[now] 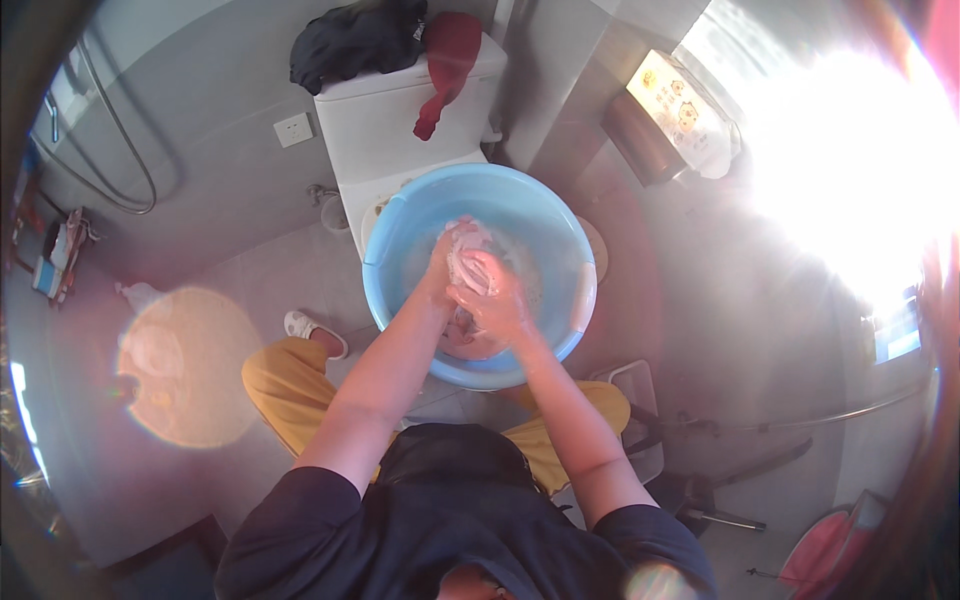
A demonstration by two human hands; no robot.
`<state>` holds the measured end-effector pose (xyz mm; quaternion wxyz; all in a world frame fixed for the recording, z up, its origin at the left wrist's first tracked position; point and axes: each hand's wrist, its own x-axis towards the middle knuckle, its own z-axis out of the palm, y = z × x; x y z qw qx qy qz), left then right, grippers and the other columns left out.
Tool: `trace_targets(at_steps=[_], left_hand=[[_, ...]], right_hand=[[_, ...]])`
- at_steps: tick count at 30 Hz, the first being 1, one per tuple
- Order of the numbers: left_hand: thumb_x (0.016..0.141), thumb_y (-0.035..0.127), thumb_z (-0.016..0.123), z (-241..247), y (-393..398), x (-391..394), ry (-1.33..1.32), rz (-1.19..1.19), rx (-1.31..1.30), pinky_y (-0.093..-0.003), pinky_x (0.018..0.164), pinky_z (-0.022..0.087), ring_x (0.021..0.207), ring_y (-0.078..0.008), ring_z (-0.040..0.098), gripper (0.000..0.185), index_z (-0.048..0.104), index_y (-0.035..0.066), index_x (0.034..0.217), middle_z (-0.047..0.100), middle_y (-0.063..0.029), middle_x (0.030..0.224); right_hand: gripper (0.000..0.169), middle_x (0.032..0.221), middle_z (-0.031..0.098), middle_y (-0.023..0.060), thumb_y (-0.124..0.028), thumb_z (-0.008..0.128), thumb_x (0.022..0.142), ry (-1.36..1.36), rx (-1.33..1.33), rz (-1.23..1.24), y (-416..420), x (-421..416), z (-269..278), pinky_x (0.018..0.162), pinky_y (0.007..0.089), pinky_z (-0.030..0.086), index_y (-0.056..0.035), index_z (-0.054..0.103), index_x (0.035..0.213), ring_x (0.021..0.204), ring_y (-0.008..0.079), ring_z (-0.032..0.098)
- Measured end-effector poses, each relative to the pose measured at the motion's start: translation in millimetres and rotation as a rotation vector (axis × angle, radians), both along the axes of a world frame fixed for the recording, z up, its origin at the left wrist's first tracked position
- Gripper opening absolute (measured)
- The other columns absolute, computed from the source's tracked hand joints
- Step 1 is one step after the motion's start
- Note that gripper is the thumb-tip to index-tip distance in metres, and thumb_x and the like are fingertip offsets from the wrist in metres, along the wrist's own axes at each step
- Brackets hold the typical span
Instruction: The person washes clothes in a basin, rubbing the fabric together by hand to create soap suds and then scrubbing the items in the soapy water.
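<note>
A blue plastic basin (pixel 390 307) with sudsy water stands before me, in front of a white toilet. Over its middle, my left hand (pixel 448 259) and my right hand (pixel 495 292) are closed around a wet, pale pink cloth (pixel 471 271), which is bunched up between them. My left hand is on the far left side of the cloth, partly hidden by it; my right hand grips it from the right and nearer side. More pinkish fabric (pixel 471 341) lies in the water below my wrists.
Dark clothing (pixel 356 45) and a dark red cloth (pixel 452 56) lie on the toilet tank (pixel 405 112). A tissue pack (pixel 679 112) sits on a wall holder at the right. A shower hose (pixel 112 112) hangs at the left. Strong glare covers the upper right.
</note>
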<state>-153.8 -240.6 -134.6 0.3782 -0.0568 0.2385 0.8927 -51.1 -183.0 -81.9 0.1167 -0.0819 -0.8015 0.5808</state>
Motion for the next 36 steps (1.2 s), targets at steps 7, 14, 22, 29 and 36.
trace_targets(at_steps=[7,14,22,29,36], left_hand=[[0.088,0.024,0.050,-9.7,13.8,-3.0,0.028,0.022,-0.100,-0.0340,0.072,0.050,0.082,-0.0191,0.058,0.021,0.055,0.008,0.101,0.058,-0.0064,0.094],[0.090,0.023,0.044,-9.0,28.3,-1.8,-0.040,-0.020,-0.225,-0.0342,0.072,0.049,0.081,-0.0213,0.059,0.019,0.054,0.008,0.094,0.058,-0.0090,0.091],[0.078,0.024,0.062,64.5,-10.2,-5.5,-0.196,0.274,-0.183,-0.0378,0.067,0.049,0.076,-0.0231,0.057,0.024,0.057,0.008,0.095,0.057,-0.0058,0.088],[0.083,0.027,0.057,16.0,-0.7,-37.0,-0.216,0.393,-0.435,-0.0469,0.074,0.048,0.076,-0.0220,0.053,0.023,0.053,0.008,0.096,0.052,-0.0037,0.084],[0.087,0.016,0.051,20.6,5.4,-32.6,-0.453,0.489,-0.006,-0.0413,0.063,0.049,0.075,-0.0200,0.054,0.021,0.052,0.004,0.104,0.053,-0.0066,0.090]], right_hand=[[0.028,0.091,0.062,0.0186,-0.023,0.066,0.077,0.141,0.386,-0.346,-0.1,-21.0,-16.6,0.070,0.0431,0.045,-0.0060,0.057,0.097,0.083,0.0390,0.058],[0.029,0.088,0.061,0.0226,-0.028,0.047,0.090,-0.132,0.451,-0.388,62.2,-59.5,-37.5,0.071,0.0445,0.044,-0.0008,0.055,0.097,0.083,0.0408,0.058],[0.028,0.103,0.059,0.0189,-0.024,0.046,0.090,-0.236,0.563,-0.397,108.1,-73.7,-114.1,0.082,0.0442,0.045,-0.0071,0.057,0.109,0.094,0.0378,0.057],[0.042,0.126,0.045,0.0125,-0.022,0.053,0.082,-0.359,1.129,0.109,74.0,-66.7,-116.6,0.091,0.0426,0.043,-0.0104,0.050,0.122,0.112,0.0350,0.046],[0.027,0.116,0.051,0.0175,-0.012,0.052,0.079,-0.459,0.991,-0.012,45.8,-70.1,-118.2,0.087,0.0416,0.045,-0.0039,0.059,0.103,0.101,0.0339,0.055]])
